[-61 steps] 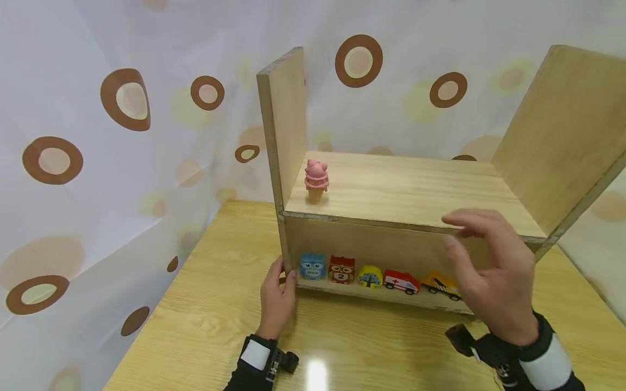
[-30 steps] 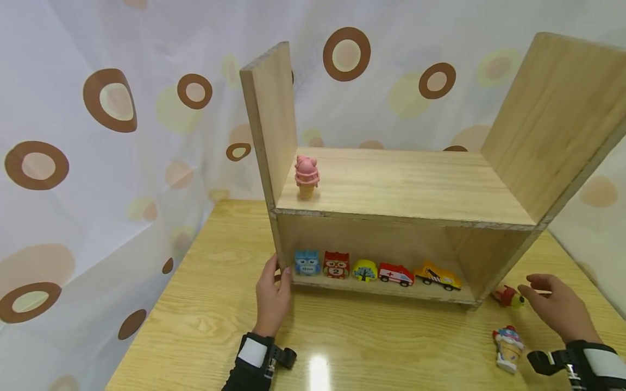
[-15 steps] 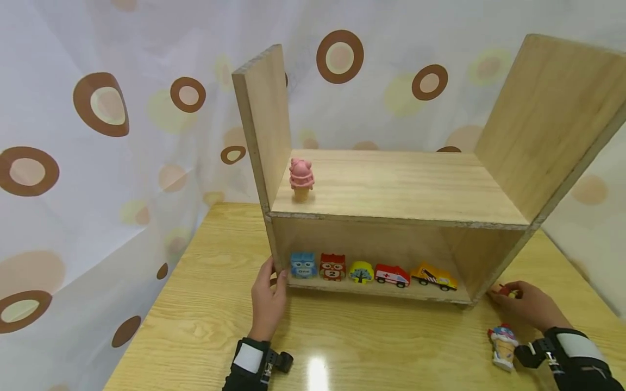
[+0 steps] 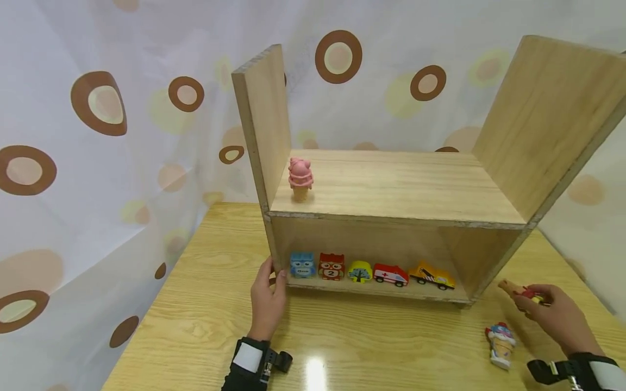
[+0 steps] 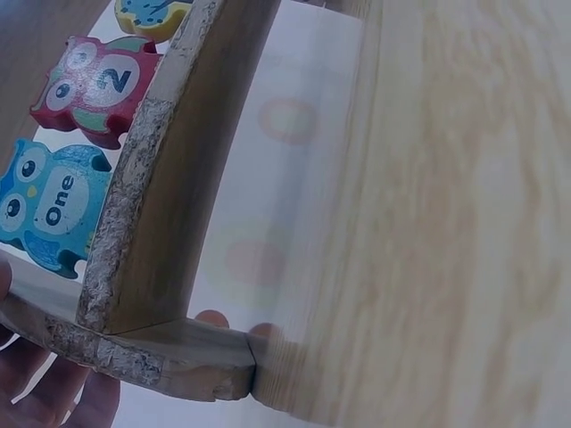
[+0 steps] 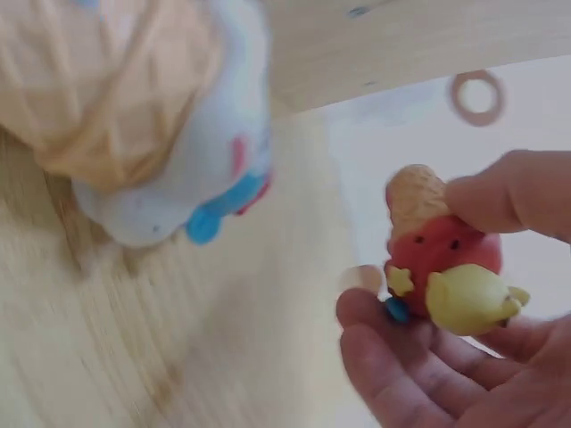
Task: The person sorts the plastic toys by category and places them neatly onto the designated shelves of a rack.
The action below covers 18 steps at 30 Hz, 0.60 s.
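My right hand (image 4: 559, 317) pinches a toy ice cream cone (image 6: 442, 254) between thumb and fingers, to the right of the wooden shelf. This toy has a red scoop, a yellow piece and a tan cone; in the head view its cone end points left. My left hand (image 4: 267, 301) grips the lower left side panel of the shelf (image 4: 371, 220). On the table nearer me lies a second ice cream toy (image 4: 501, 346) with a white and blue top, large and blurred in the right wrist view. A pink ice cream toy (image 4: 300, 179) stands upright on the upper board, at its left end.
Along the lower board stand a blue owl block (image 4: 302, 265), a red owl block (image 4: 331, 266), a yellow tree block (image 4: 360, 271), a red and white ambulance (image 4: 390, 275) and a yellow tow truck (image 4: 432, 276). The table (image 4: 195, 326) extends before the shelf; a patterned backdrop (image 4: 161, 141) hangs behind.
My right hand came down from before the shelf to the table at the right, took hold of the red ice cream toy and drew it slightly rightward. My left hand stays on the panel.
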Motion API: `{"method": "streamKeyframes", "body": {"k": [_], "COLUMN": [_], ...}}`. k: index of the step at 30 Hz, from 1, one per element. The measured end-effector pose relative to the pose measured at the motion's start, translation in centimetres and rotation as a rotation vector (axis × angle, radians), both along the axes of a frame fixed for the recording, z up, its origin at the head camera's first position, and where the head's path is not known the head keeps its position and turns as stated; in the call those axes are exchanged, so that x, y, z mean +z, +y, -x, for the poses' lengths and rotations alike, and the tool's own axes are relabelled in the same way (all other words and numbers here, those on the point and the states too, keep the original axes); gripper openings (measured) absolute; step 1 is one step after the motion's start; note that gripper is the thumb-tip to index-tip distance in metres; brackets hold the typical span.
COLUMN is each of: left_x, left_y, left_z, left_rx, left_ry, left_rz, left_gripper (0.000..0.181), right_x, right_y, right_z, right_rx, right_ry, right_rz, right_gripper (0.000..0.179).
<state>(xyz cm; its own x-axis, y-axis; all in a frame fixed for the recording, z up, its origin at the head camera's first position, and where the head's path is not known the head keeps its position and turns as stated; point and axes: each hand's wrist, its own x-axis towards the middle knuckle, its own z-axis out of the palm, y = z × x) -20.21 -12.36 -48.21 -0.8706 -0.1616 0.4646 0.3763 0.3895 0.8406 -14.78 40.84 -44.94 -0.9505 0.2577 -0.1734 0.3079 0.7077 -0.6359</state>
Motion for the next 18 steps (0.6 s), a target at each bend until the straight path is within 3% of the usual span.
{"method": "streamKeyframes", "body": {"k": [5,9,12,15,18], "left_x": [0.0,0.0,0.0,0.1,0.1], "left_y": [-0.2,-0.2,-0.2,-0.1,0.0], "left_z": [0.0,-0.1,-0.1,-0.2,-0.1], "left_rx": [0.012,0.020,0.022,0.019,0.009], "left_ry": [-0.004,-0.002,0.004,0.003,-0.003], "left_rz": [0.005,0.004,0.004,0.001,-0.004], "left_gripper": [0.042,0.042,0.042,0.042,0.043], "right_x": [2.2,4.5,6.3,8.1,9.4], "right_y": [-1.5,-4.0,-6.2,-8.3,-10.0], "right_z": [-1.9,-3.6,-4.4,-5.1,-5.8], "right_rx": [-0.210,-0.341,-0.396,-0.331,-0.085], "right_ry": [0.093,0.329,0.571,0.812,1.040], "right_rz": [0.078,0.039,0.097,0.243,0.376], "right_gripper": [0.080,0.051,0.037,0.047,0.051]}}
